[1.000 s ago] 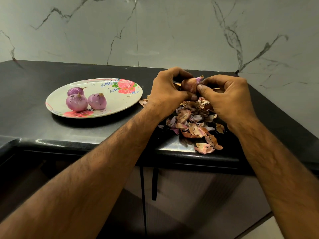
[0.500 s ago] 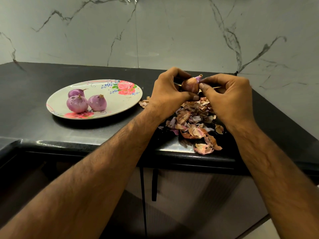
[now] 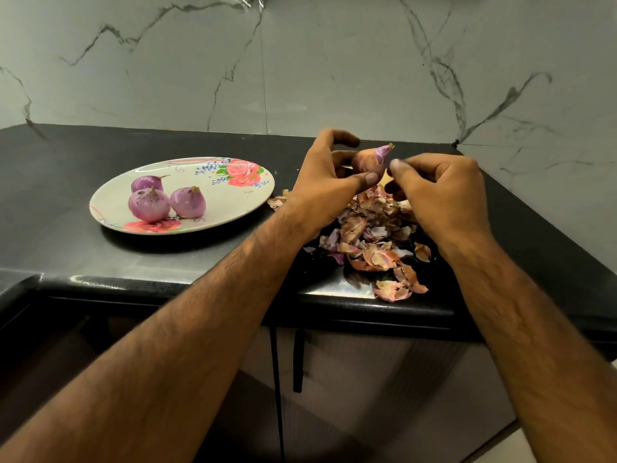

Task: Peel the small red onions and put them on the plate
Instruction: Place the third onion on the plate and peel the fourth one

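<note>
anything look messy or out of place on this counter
Only the peelings: loose onion skins are strewn over the black counter right of the plate. A few curled pieces sit right at the front edge, where they might drop off. The plate itself, with three peeled onions, looks tidy.

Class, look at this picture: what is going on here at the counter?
A person is peeling small red onions by hand. The left hand grips a partly peeled onion above a pile of skins on the black counter; the right hand, fingers curled, has its thumb beside it. Three peeled onions lie on the flowered plate.
</note>
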